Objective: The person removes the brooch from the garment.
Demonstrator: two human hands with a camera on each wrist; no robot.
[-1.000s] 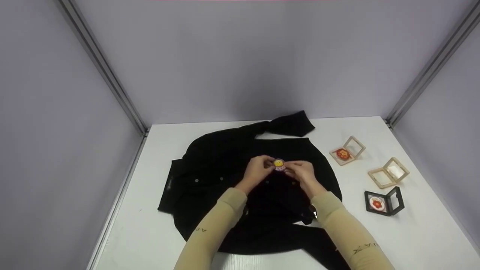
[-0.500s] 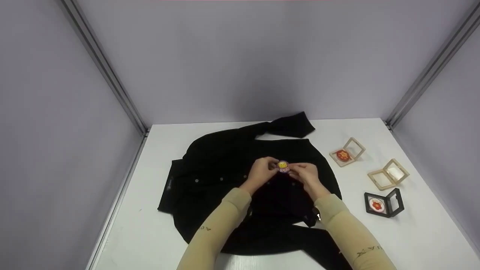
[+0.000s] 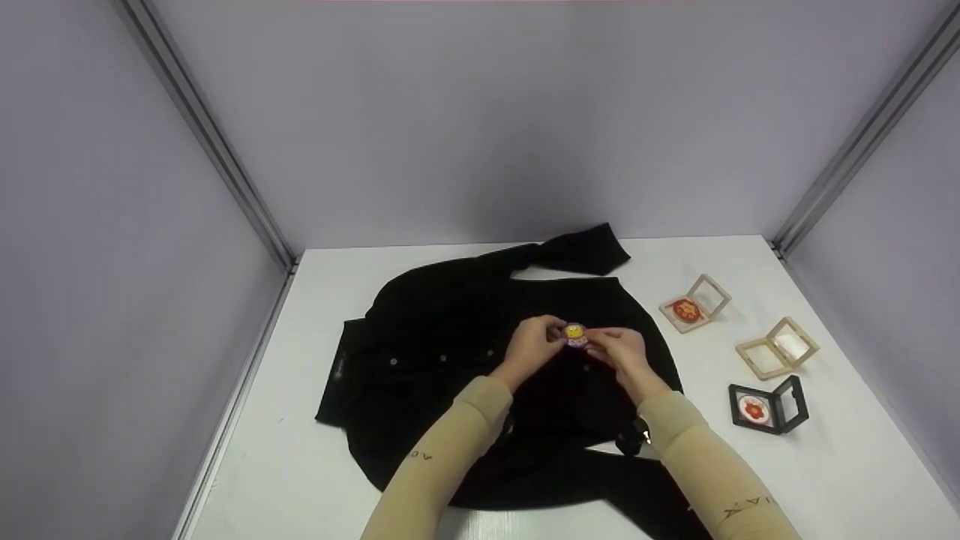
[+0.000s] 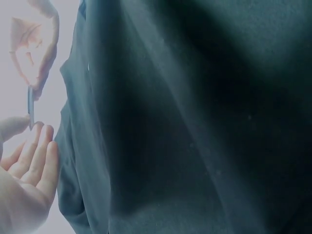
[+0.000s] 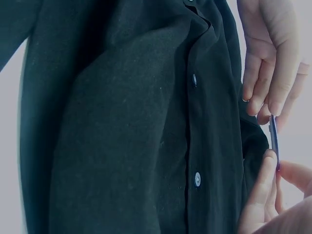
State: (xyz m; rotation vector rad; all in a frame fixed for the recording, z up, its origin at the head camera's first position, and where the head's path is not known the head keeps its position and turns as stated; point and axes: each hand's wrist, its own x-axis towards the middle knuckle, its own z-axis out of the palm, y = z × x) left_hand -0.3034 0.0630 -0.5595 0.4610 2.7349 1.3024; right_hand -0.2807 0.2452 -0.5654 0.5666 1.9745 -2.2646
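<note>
A small round badge with a yellow figure and a purple rim is held up above a black button shirt. My left hand pinches its left edge between thumb and fingers. From the opposite side, my right hand pinches the right edge. Both wrist views show the badge edge-on as a thin disc between the fingertips of the two hands. The badge's back is not clear in any view. Dark shirt cloth fills most of the left wrist view.
Right of the shirt stand several open cases: a wooden one with an orange-red badge, a wooden one without a badge, and a black one with a red-flower badge. Pale walls enclose the white table.
Both hands have shifted slightly to the right with the badge between them. The shirt and the cases stay where they were.
</note>
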